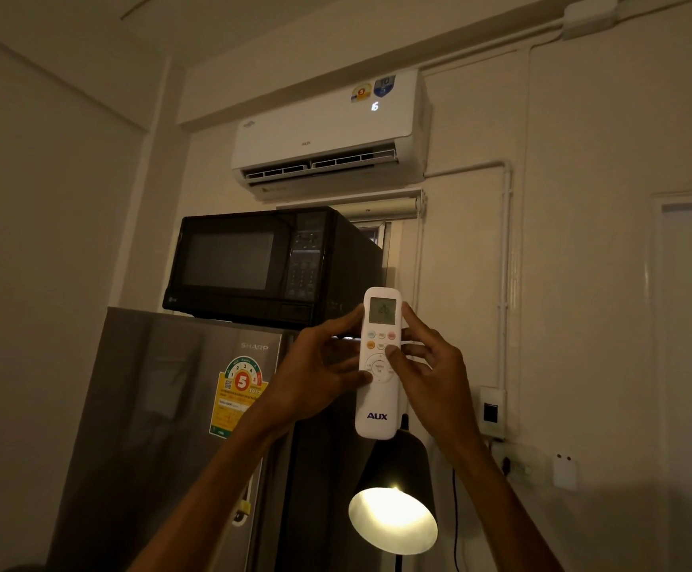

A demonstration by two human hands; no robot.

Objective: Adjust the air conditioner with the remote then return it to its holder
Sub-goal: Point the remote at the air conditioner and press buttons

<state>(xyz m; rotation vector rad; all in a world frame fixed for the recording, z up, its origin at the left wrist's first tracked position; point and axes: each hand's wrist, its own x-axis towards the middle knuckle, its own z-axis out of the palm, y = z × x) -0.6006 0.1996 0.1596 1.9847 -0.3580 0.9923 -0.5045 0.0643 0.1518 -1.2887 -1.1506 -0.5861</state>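
A white remote (378,402) marked AUX stands upright in front of me, its small screen lit. My left hand (315,373) grips its left side, thumb on the round pad's lower edge. My right hand (431,373) holds the right side, thumb pressing the round pad. High on the wall hangs the white air conditioner (328,138), its flap open and a lit number on its front. On the wall at lower right sits a small white box (564,471); I cannot tell whether it is the holder.
A black microwave (270,266) sits on a grey fridge (162,427) at the left. A lit black lamp (394,501) stands just below the remote. A wall switch (491,412), a socket and a dark cable are at the right, with a door frame beyond.
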